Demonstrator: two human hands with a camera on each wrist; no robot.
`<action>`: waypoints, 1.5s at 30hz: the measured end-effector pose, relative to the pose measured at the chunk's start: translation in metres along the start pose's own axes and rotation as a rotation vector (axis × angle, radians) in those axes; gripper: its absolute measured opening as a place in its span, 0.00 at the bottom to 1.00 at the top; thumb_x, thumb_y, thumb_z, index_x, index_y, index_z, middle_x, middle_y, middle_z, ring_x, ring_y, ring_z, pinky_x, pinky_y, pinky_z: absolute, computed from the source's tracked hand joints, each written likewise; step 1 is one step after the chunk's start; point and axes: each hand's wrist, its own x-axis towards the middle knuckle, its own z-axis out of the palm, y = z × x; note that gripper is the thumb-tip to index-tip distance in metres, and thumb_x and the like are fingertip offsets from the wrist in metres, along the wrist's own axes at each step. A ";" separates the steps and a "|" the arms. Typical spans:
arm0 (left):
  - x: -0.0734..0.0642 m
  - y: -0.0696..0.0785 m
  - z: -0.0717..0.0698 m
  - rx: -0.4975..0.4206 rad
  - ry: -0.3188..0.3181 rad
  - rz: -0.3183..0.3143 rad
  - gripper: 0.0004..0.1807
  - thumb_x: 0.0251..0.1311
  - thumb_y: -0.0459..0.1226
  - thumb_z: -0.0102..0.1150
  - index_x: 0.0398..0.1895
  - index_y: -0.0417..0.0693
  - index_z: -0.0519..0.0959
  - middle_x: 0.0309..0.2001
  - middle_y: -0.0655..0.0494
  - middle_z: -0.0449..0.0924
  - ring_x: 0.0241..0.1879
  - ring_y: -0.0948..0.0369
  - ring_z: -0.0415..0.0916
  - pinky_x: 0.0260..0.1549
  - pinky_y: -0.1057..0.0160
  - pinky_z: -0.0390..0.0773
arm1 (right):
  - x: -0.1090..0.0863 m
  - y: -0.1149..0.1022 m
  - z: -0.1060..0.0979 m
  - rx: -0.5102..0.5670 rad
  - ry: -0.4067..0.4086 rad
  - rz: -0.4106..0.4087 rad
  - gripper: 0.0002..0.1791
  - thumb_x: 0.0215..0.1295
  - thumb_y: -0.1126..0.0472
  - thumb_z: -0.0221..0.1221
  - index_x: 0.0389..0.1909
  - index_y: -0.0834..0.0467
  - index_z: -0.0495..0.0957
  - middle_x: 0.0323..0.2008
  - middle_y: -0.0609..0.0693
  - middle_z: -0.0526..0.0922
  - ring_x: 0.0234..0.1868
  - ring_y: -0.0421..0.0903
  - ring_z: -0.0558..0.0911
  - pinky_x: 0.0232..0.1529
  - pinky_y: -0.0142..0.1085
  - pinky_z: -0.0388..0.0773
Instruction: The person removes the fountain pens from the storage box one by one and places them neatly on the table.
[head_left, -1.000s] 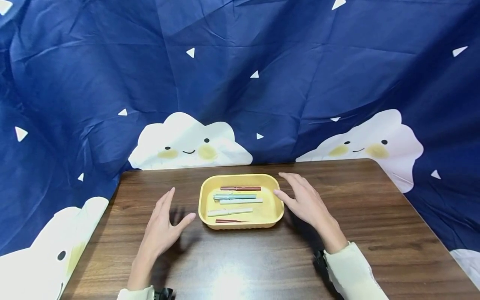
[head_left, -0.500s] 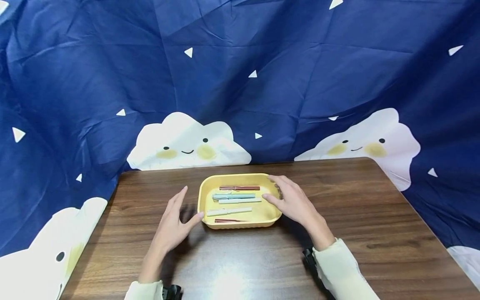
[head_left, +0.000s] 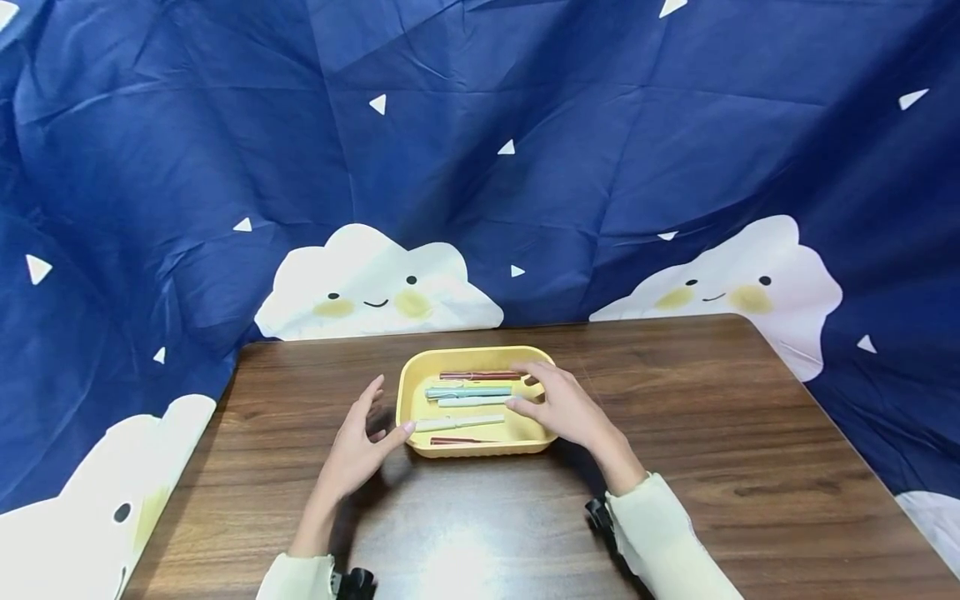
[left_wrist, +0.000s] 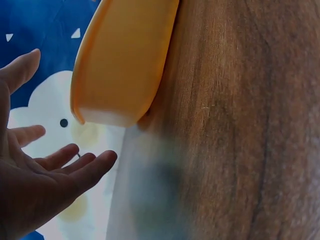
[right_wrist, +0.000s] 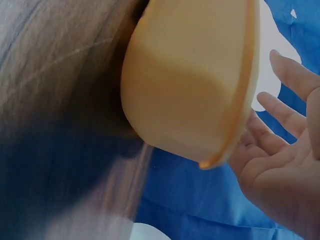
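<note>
A yellow tray (head_left: 521, 432) holds several pens in the head view. At its back lies a dark red pen (head_left: 476, 376), then a teal pen (head_left: 465, 392) beside a pale mint pen (head_left: 468, 402). A cream pen (head_left: 459, 423) and another dark red pen (head_left: 453, 441) lie nearer the front wall. My right hand (head_left: 570, 412) reaches over the tray's right rim, fingertips above the right ends of the pens, holding nothing. Beside the left rim is my left hand (head_left: 358, 454), fingers spread, thumb tip at the rim. Whether the thumb touches it, I cannot tell.
The tray stands on a brown wooden table (head_left: 750, 467) near its far edge. Behind hangs a blue curtain (head_left: 585, 125) with white clouds. Black wrist cameras sit at both cream sleeves (head_left: 660, 525).
Both hands have moved inward. The right hand went left from beside the tray to over its pens; the left hand came right, up to the tray's left rim.
</note>
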 end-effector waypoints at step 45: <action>0.007 -0.009 0.007 -0.336 -0.024 -0.118 0.43 0.57 0.26 0.68 0.76 0.39 0.60 0.66 0.34 0.68 0.64 0.41 0.70 0.49 0.69 0.77 | 0.027 0.002 0.043 -0.063 -0.360 0.095 0.17 0.60 0.65 0.72 0.51 0.60 0.85 0.46 0.53 0.86 0.47 0.51 0.82 0.50 0.46 0.79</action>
